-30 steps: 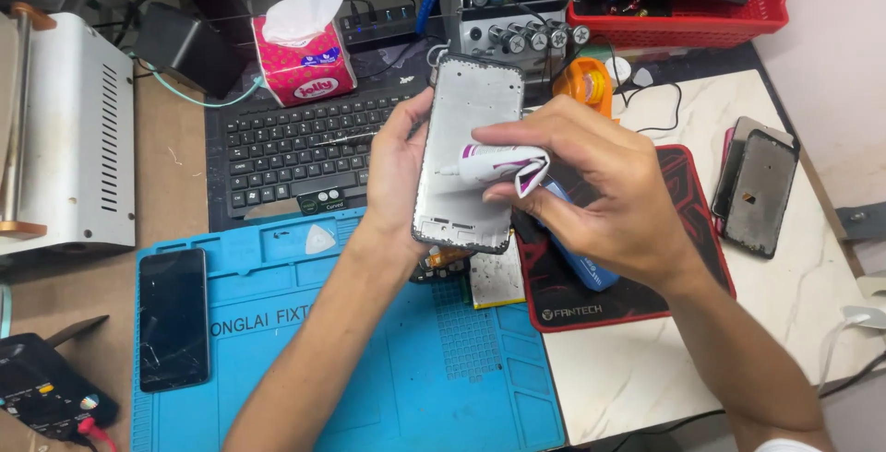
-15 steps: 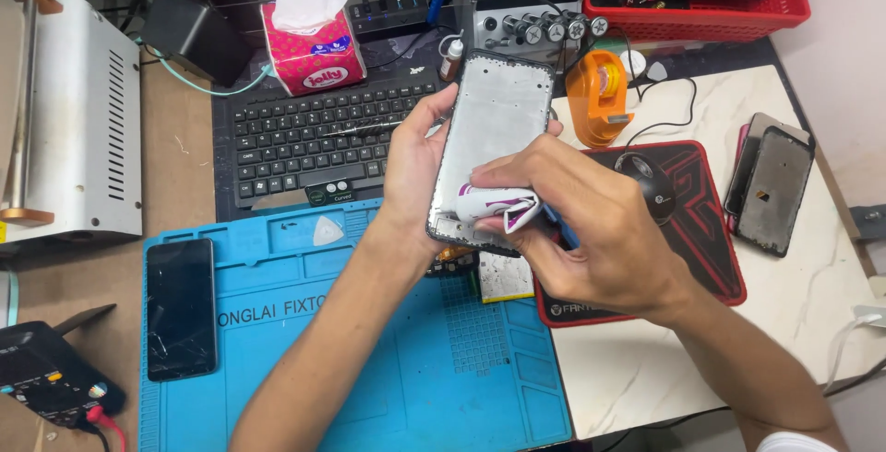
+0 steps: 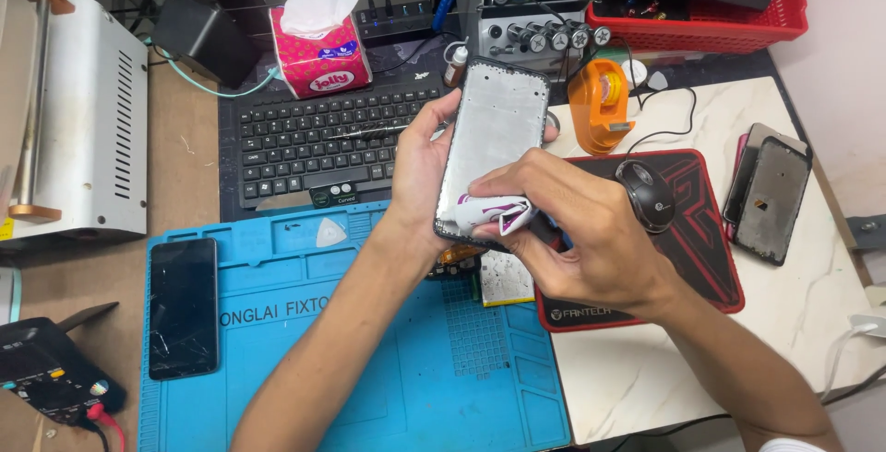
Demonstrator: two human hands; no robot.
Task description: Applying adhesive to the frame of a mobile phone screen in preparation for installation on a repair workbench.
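My left hand [image 3: 420,171] holds a bare phone frame [image 3: 494,124] upright by its left edge, above the black keyboard [image 3: 314,143]. Its inner side is silvery grey and faces me. My right hand [image 3: 591,231] presses a folded white and purple cloth [image 3: 494,212] against the lower end of the frame. A blue object shows just behind the cloth, mostly hidden by my fingers.
A blue work mat [image 3: 369,369] carries a cracked black phone [image 3: 183,306] and a small white pick [image 3: 330,231]. A pink tissue box [image 3: 318,46], an orange tape dispenser [image 3: 600,106], a mouse [image 3: 646,196] on a red-edged pad, a second phone frame [image 3: 773,196] and a red basket [image 3: 701,18] surround it.
Both hands and the phone frame sit slightly higher and further right in view. The cloth has slid down to the frame's lower end.
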